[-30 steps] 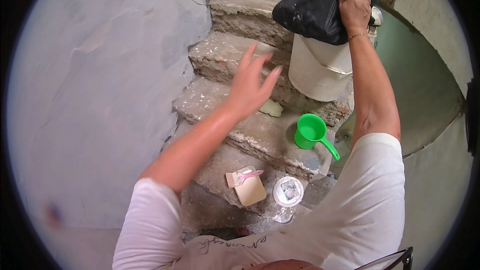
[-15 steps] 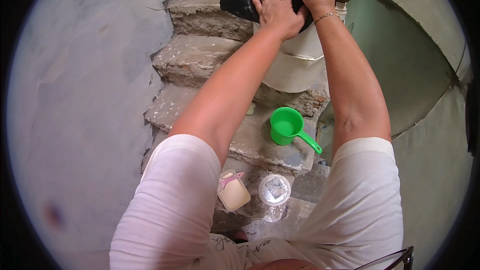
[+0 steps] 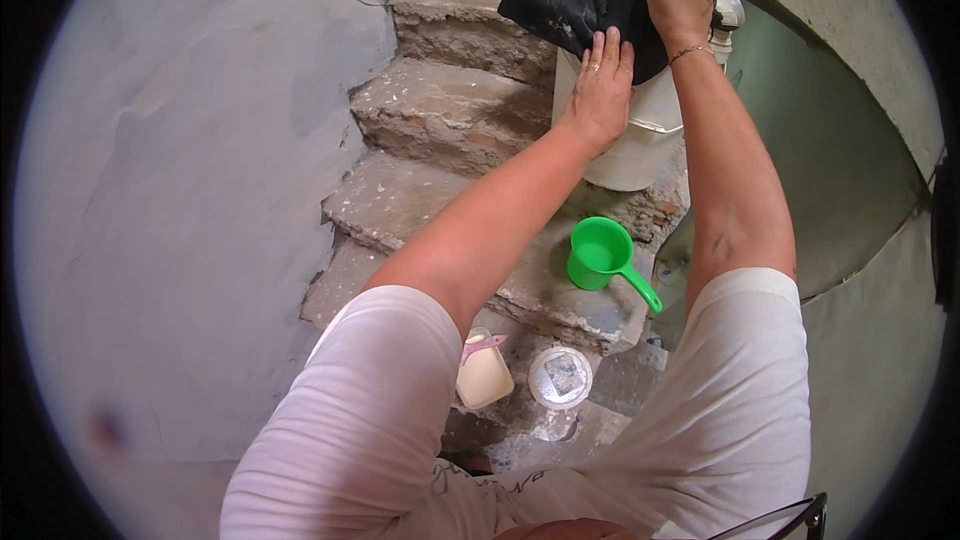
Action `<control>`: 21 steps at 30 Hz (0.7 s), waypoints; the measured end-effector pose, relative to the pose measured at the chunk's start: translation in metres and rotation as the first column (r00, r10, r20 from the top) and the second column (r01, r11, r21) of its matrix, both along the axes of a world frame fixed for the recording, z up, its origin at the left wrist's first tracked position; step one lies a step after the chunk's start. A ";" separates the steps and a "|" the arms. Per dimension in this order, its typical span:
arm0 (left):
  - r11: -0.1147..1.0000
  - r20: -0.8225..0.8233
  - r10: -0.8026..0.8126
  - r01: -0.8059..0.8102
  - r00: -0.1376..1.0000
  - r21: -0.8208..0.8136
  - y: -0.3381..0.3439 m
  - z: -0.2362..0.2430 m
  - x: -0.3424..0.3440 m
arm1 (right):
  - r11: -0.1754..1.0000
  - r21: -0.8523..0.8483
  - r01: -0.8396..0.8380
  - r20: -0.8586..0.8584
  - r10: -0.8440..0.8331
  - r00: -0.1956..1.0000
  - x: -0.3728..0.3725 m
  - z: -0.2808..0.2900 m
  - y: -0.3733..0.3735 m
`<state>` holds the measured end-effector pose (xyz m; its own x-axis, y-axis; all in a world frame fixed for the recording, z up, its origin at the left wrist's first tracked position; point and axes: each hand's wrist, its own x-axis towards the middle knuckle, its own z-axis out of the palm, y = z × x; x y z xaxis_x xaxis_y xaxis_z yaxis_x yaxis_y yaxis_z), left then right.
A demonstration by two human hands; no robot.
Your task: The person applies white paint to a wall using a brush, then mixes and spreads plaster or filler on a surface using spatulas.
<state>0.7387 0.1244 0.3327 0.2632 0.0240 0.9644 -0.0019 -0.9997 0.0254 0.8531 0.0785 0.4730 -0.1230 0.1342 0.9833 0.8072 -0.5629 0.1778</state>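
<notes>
Below the right hand (image 3: pixel 683 8) pinching the black bag (image 3: pixel 575 0), left hand (image 3: pixel 603 100) has dropped lower, fingers nearly together, probably steadying it.

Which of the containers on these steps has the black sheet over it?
The large white bucket: the left hand and right hand are on the black sheet at its top. The green dipper and cream tray stand lower down, clear of it.

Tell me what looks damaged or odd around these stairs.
The stair edges look damaged: chipped and crumbling, with reddish patches exposed. The black sheet sits crumpled and lopsided over the white bucket, though the right hand grips it.
</notes>
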 end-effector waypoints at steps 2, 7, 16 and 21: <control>0.999 -0.114 -0.035 0.031 0.993 -0.033 0.000 0.004 -0.015 | 0.999 0.046 -0.019 -0.080 0.022 0.997 -0.003 -0.005 0.007; 0.972 -0.130 -0.042 0.011 0.991 -0.233 -0.003 0.035 -0.029 | 0.929 -0.069 -0.363 -0.148 0.350 0.925 -0.019 -0.007 -0.011; 0.862 -0.205 -0.050 -0.061 0.978 -0.504 -0.009 0.051 -0.050 | 0.990 -0.136 0.041 -0.193 -0.067 0.979 -0.016 -0.037 -0.032; 0.863 -0.292 -0.156 -0.014 0.944 -0.506 -0.008 0.028 -0.081 | 0.959 -0.170 0.226 -0.203 -0.258 0.945 -0.011 -0.076 -0.039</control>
